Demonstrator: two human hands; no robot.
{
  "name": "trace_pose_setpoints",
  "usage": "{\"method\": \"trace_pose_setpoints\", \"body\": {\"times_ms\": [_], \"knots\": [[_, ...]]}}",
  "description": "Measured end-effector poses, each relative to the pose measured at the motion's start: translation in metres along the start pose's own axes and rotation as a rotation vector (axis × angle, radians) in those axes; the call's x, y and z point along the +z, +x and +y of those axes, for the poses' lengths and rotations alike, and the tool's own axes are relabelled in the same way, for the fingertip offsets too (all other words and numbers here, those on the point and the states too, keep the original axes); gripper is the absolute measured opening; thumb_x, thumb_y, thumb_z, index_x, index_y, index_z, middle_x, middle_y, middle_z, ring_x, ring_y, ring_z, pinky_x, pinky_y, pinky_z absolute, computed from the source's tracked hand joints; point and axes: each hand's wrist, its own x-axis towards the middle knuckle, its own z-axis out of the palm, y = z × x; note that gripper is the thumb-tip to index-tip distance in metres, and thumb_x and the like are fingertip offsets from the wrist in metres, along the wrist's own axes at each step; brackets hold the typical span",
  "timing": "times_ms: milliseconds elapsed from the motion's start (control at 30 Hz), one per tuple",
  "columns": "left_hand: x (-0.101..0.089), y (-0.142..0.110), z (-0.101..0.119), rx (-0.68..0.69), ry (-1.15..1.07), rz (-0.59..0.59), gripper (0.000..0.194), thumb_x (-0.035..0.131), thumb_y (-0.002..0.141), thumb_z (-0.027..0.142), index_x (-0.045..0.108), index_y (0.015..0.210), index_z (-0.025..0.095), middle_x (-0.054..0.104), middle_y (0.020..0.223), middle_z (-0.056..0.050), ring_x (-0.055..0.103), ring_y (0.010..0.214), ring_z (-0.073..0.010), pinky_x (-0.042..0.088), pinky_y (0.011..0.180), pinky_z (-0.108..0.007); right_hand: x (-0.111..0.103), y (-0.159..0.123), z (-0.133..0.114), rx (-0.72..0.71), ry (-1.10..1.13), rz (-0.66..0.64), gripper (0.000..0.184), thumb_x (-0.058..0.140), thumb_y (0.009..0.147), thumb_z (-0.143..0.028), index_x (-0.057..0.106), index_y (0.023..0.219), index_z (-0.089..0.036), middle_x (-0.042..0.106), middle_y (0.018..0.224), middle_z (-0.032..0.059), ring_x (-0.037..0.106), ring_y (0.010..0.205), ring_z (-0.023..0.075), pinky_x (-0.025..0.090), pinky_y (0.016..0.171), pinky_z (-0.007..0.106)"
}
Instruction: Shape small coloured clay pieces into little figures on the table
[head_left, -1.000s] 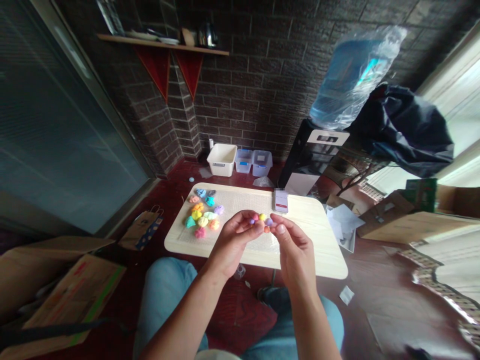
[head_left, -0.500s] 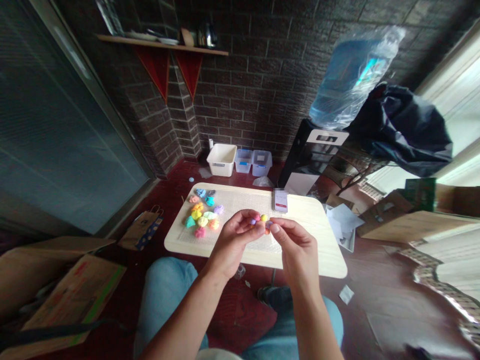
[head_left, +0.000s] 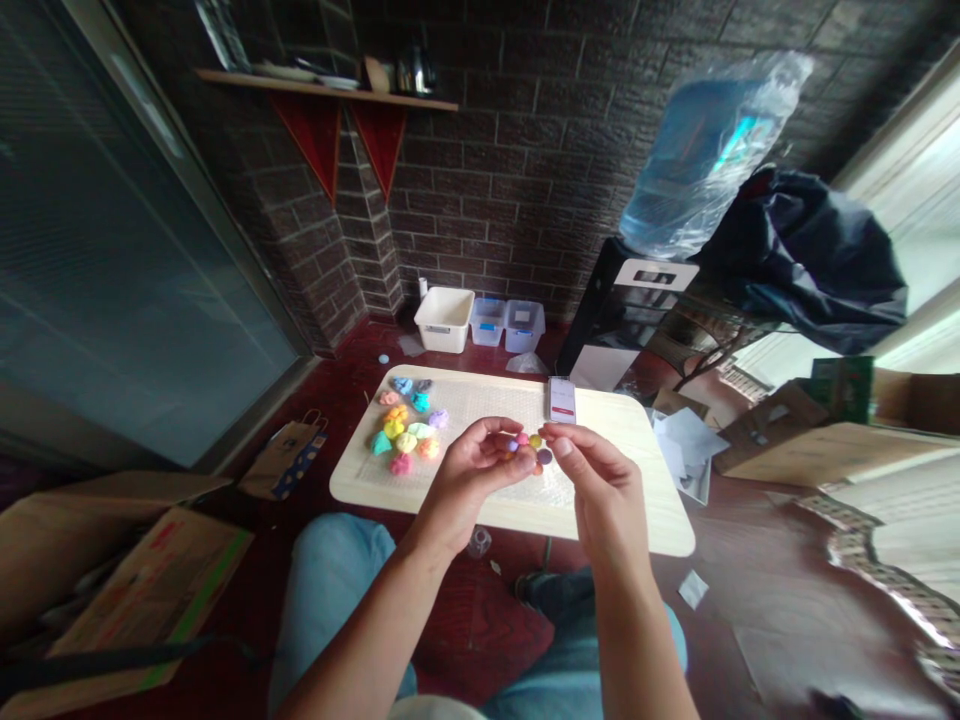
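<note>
Over the table, my left hand [head_left: 474,468] pinches a small ring of coloured clay balls [head_left: 534,441], with pink, yellow, purple and orange among them. Its fingertips partly cover the ring. My right hand [head_left: 606,482] is just to the right, thumb and index finger slightly parted beside the purple ball [head_left: 544,456], with nothing visible between them. Several soft clay lumps, such as a pink one [head_left: 401,464], a green one [head_left: 381,442] and a lilac one [head_left: 437,419], lie on the left part of the table [head_left: 637,500].
A phone [head_left: 562,399] lies at the table's far edge, near bubble wrap [head_left: 487,400]. Behind stand a white bin [head_left: 444,322], two clear bins [head_left: 523,328] and a water dispenser [head_left: 626,310]. Cardboard boxes [head_left: 150,590] are on the left and more [head_left: 817,450] on the right.
My right hand has moved slightly right, its thumb and finger coming off the ring's right side. The purple ball there now shows more fully. My left hand keeps hold of the ring.
</note>
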Motion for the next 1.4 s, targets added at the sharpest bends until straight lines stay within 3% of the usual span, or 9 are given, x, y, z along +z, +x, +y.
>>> {"method": "trace_pose_setpoints", "body": {"times_ms": [133,733,967,1200,1400], "knots": [[0.002,-0.002,0.001,-0.009,-0.006,-0.004,0.03,0.078,0.07,0.017,0.062,0.095,0.019,0.068,0.086,0.0,0.065,0.082,-0.0126,0.05,0.08,-0.027,0.003,0.001,-0.004,0.001,-0.069,-0.063,0.009,0.073,0.077,-0.03,0.076,0.084,-0.026,0.073,0.087,0.0015,0.064,0.085,0.0183,0.049,0.079,0.032],[0.006,-0.005,0.008,0.014,0.024,0.02,0.031,0.079,0.069,0.017,0.062,0.095,0.018,0.067,0.081,0.003,0.063,0.077,-0.0081,0.052,0.076,-0.021,0.003,-0.004,-0.006,0.052,-0.02,-0.053,0.006,0.075,0.077,-0.028,0.074,0.082,-0.024,0.072,0.08,-0.0007,0.062,0.077,0.0144,0.048,0.073,0.027],[0.003,0.0,0.005,0.063,0.072,0.038,0.024,0.075,0.075,0.022,0.063,0.096,0.019,0.066,0.091,0.001,0.065,0.082,-0.0092,0.049,0.08,-0.021,-0.003,-0.002,-0.001,0.074,0.074,-0.016,0.022,0.073,0.079,-0.033,0.072,0.101,-0.027,0.073,0.092,0.0003,0.063,0.087,0.0148,0.048,0.082,0.029],[0.004,0.0,0.003,0.088,0.132,0.09,0.025,0.075,0.074,0.024,0.064,0.095,0.018,0.065,0.089,0.001,0.064,0.081,-0.0084,0.051,0.078,-0.02,0.003,-0.005,0.001,0.09,0.041,-0.037,0.012,0.077,0.074,-0.027,0.074,0.086,-0.025,0.074,0.084,-0.0007,0.064,0.077,0.0126,0.051,0.073,0.025],[0.005,0.0,0.003,0.083,0.176,0.132,0.027,0.078,0.07,0.024,0.066,0.094,0.017,0.066,0.089,0.0,0.063,0.083,-0.0089,0.052,0.077,-0.019,0.004,-0.005,0.004,0.129,0.069,-0.007,0.021,0.08,0.07,-0.028,0.073,0.089,-0.024,0.073,0.081,-0.0011,0.065,0.076,0.0128,0.052,0.076,0.027]]}}
